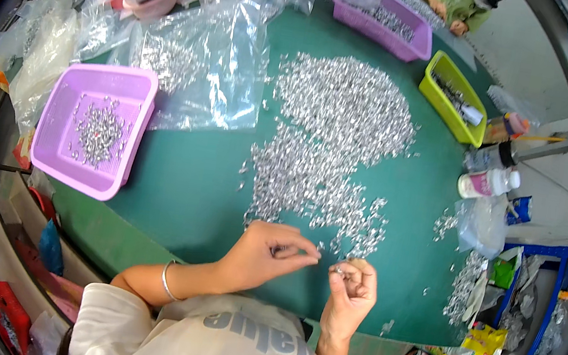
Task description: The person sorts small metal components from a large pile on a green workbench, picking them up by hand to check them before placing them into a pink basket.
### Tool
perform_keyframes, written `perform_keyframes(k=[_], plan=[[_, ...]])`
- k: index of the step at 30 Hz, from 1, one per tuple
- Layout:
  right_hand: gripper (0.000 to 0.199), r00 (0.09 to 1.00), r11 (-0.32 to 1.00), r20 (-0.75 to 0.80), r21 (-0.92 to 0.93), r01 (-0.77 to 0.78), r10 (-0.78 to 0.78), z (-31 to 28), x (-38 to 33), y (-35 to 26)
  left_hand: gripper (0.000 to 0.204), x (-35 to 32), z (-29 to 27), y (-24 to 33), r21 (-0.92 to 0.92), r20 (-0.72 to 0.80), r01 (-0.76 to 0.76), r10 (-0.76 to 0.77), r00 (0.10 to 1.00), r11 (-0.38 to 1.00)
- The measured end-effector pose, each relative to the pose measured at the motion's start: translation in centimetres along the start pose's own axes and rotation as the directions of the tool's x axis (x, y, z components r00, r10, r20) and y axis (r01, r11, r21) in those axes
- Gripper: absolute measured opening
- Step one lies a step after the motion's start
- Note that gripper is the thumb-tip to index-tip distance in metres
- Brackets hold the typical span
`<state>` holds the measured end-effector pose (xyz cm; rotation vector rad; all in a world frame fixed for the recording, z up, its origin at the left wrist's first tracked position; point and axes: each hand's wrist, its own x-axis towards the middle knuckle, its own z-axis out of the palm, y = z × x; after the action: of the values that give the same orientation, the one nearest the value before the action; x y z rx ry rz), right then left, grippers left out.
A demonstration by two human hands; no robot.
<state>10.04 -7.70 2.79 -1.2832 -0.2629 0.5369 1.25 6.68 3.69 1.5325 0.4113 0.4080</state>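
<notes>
A large spread of small shiny silver metal pieces [345, 106] lies over the green tabletop [182, 178], reaching down toward my hands. At its near edge my left hand [262, 258] is closed, thumb and forefinger brought together in a pinch. Something dark and silvery shows in the curl of its fingers, too small to name. Just to the right, my right hand [353, 289] has its fingers curled in, with a small silver metal piece [338, 271] at the thumb tip. The two hands are close but apart.
A purple basket [46, 137] with some silver pieces stands left, beside clear plastic bags [234, 69]. Far off are another purple basket [383, 40] and a yellow-green basket [475, 135]. Bottles [490, 183] line the right edge. Another person's hand [457, 27] shows at the top right.
</notes>
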Motion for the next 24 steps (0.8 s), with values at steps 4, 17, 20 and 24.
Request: perform_keyframes(k=[4,17,20,24], plan=[[0.027,0.999,0.982,0.006,-0.183,-0.033,0.035,-2.1,1.3,1.4,0.015,10.3,0.1,-0.3,0.191,-0.112,-0.191,0.214,0.97,0.963],[0.015,0.97,0.943,-0.074,-0.262,0.206,-0.232,-2.8,5.5,-1.7,0.022,27.6,1.9,-0.1,0.176,-0.217,-0.453,0.483,0.848,0.874],[0.018,0.941,0.901,-0.053,-0.313,0.302,-0.334,-3.1,5.5,-2.6,0.021,18.5,3.0,2.3,0.013,-0.015,-0.133,0.133,0.991,0.991],[0.019,0.91,0.84,0.043,-0.368,0.398,-0.412,-2.5,5.0,-3.3,0.017,10.6,2.6,3.3,-0.098,0.232,0.081,-0.057,0.971,0.992]])
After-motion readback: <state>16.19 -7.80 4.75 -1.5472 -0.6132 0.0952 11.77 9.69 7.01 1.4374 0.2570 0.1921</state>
